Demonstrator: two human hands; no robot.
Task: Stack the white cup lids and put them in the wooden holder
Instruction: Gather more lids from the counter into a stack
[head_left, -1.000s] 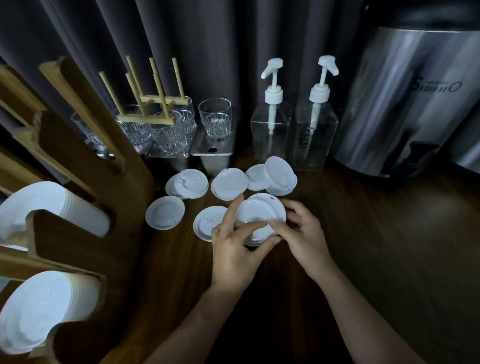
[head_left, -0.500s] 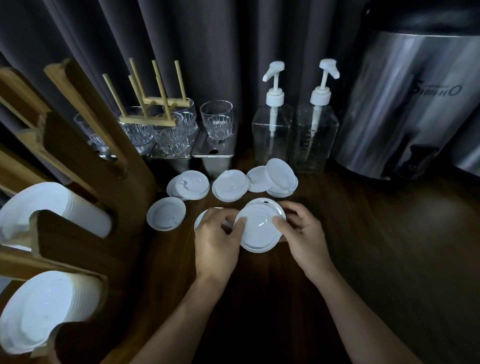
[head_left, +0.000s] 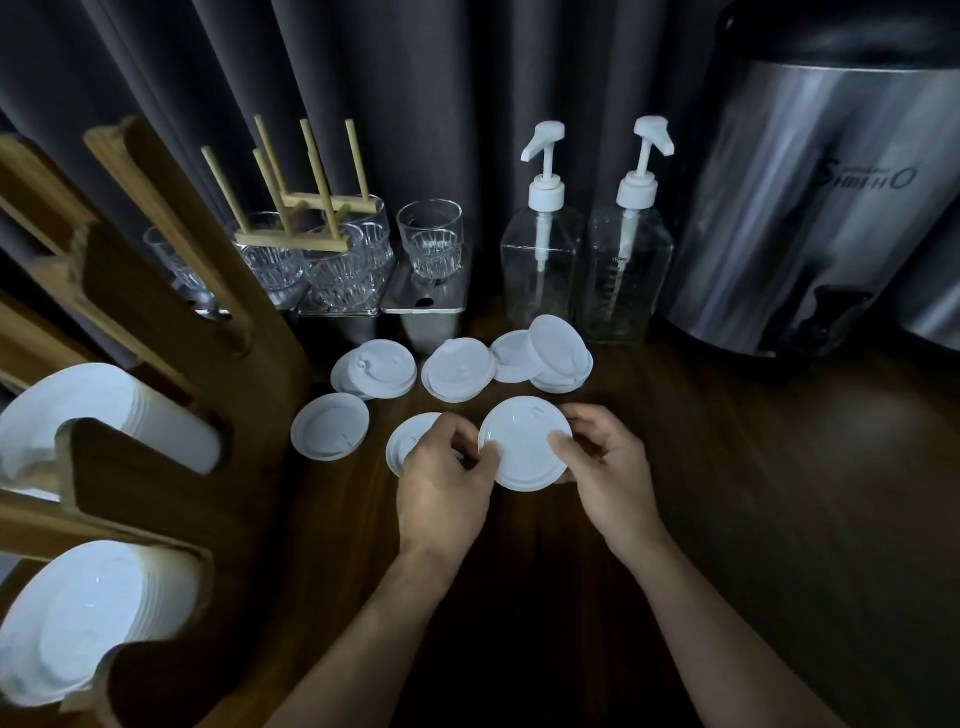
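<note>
stacks (head_left: 111, 410) sat in two slots of the wooden holder (head_left: 156, 488), but much remained: your left grip (head_left: 441, 493) and right grip (head_left: 608, 478) pinched one lid (head_left: 524, 444) just above the surface (head_left: 727, 519), loose lids (head_left: 457, 369) lying beyond it.

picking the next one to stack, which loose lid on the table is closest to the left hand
The lid partly hidden under the left hand, beside the held lid; the other loose lids lie farther off.
</note>
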